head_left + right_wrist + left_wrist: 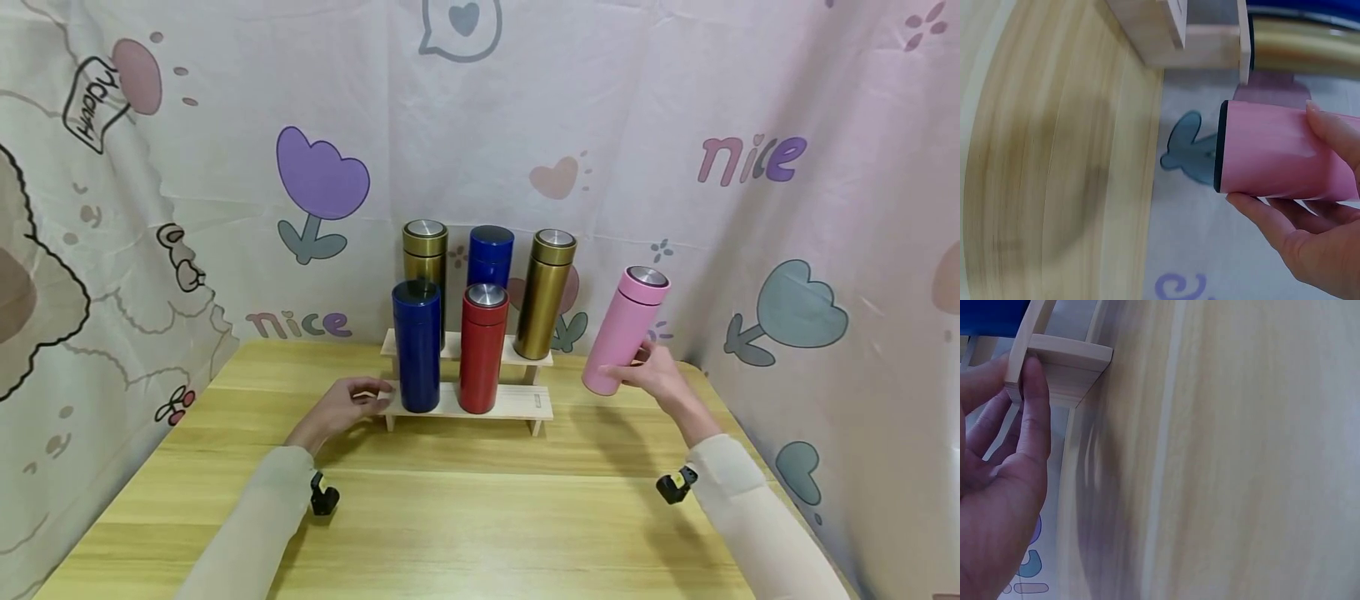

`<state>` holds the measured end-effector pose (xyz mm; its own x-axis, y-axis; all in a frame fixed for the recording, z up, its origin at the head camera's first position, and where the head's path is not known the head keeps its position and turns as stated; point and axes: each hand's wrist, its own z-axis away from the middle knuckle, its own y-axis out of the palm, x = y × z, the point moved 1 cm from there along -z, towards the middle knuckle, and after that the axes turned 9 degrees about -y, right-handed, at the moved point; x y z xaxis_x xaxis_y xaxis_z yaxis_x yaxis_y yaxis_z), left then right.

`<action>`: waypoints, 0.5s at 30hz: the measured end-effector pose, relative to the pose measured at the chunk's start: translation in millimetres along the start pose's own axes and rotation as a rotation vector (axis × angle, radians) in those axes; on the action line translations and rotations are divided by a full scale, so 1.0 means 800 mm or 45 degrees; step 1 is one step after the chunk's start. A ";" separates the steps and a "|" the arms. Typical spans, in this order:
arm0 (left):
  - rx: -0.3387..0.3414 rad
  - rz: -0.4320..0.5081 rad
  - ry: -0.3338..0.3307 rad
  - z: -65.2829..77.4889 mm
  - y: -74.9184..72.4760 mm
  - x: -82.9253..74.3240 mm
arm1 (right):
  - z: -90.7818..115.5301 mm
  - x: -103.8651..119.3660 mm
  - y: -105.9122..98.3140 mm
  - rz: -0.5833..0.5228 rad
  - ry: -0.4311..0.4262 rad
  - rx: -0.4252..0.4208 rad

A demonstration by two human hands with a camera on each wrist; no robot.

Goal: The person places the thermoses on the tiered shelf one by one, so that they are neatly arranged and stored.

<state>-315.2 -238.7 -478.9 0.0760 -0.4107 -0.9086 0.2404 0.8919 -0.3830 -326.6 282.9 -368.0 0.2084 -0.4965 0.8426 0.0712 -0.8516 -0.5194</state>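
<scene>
My right hand (654, 375) grips a pink thermos bottle (628, 329) near its base, holding it tilted above the table, right of the wooden stand (517, 402). In the right wrist view its dark bottom edge faces the stand. My left hand (347, 408) pinches the left end of the stand's lower shelf between thumb and fingers, as the left wrist view shows. On that lower shelf stand a blue bottle (418, 350) and a red bottle (482, 354). Behind them, the upper shelf carries a gold bottle (426, 250) at left, another blue bottle (491, 250) and a second gold bottle (546, 300) at right.
The stand sits toward the back of a light wooden table (450, 517). A printed fabric curtain (585, 100) hangs behind the table and along both sides. The lower shelf has bare wood to the right of the red bottle.
</scene>
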 end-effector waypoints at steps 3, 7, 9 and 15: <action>0.001 0.004 -0.006 0.000 0.000 0.001 | -0.001 0.008 0.009 0.029 -0.007 0.021; 0.004 0.008 0.000 -0.001 0.000 0.002 | -0.001 0.017 0.019 0.047 -0.020 0.051; 0.005 0.013 0.002 -0.001 0.000 0.003 | -0.001 0.021 0.025 0.048 -0.023 0.064; 0.004 0.026 0.001 0.000 0.000 0.002 | -0.003 0.026 0.043 0.030 -0.050 0.083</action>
<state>-315.2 -239.5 -480.5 0.0806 -0.3920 -0.9164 0.2415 0.8997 -0.3636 -322.2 242.9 -367.7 0.2485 -0.5084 0.8245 0.1291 -0.8262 -0.5483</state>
